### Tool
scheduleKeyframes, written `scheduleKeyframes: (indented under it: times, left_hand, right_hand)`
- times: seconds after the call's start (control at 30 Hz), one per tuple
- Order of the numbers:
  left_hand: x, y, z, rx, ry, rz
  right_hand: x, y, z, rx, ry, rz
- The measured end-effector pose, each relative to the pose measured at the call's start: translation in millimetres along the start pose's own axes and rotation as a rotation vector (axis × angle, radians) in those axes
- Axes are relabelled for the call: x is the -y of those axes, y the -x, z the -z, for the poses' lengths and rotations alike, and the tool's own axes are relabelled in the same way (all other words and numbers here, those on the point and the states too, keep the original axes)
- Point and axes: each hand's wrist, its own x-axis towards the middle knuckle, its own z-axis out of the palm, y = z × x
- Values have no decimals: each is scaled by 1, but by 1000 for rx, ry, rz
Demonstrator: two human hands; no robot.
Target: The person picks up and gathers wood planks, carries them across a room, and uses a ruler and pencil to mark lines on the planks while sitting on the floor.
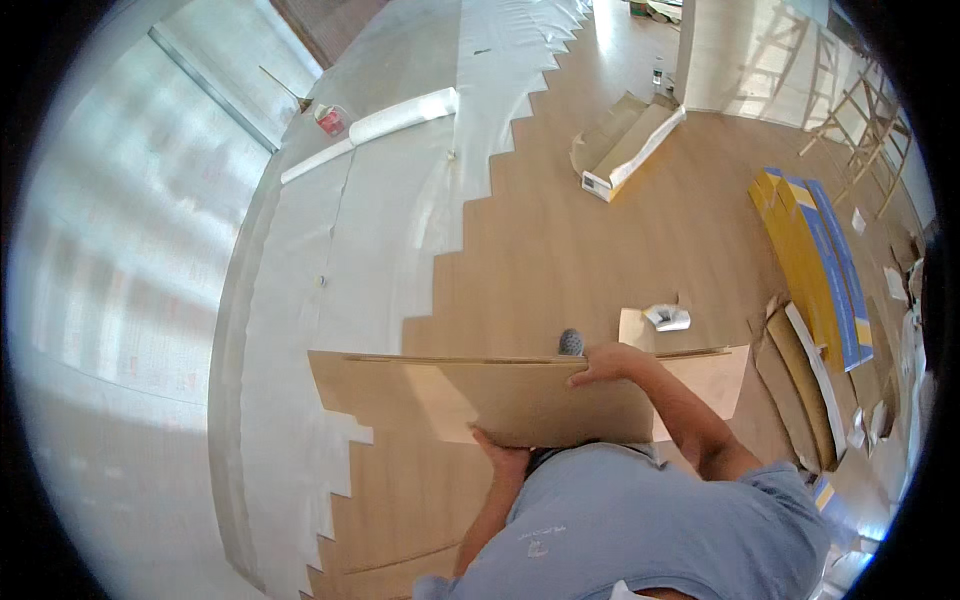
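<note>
A stack of several wood-look flooring planks (525, 401) is held crosswise in front of my body, its long edge facing up. My right hand (611, 364) grips the top edge, right of the middle. Lower down, my left hand (501, 454) supports the bottom edge, with the thumb showing against the plank face and the other fingers hidden. The tip of one patterned shoe or sock (571, 343) shows just beyond the stack. Under me, laid wood-look flooring (540, 255) ends in a stepped edge against white underlay sheet (367, 255).
A partly unrolled underlay roll (405, 116) lies beside a red bucket (328, 120) and a broom (300, 101). An opened carton (630, 146) rests ahead. Yellow-and-blue cartons (814, 262), torn cardboard (799, 382) and a wooden trestle (862, 139) are at right. Packaging scraps (666, 317) lie nearby.
</note>
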Motion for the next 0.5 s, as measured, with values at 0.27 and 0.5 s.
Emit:
scheduleKeyframes:
  times: [0.27, 0.5]
  left_hand:
    - [-55, -191, -106, -43, -1781, -393]
    - [-81, -333, -229, 311, -676, -458]
  right_hand:
    - [-21, -186, 168, 1, 58, 123]
    - [-50, -306, 281, -20, 70, 163]
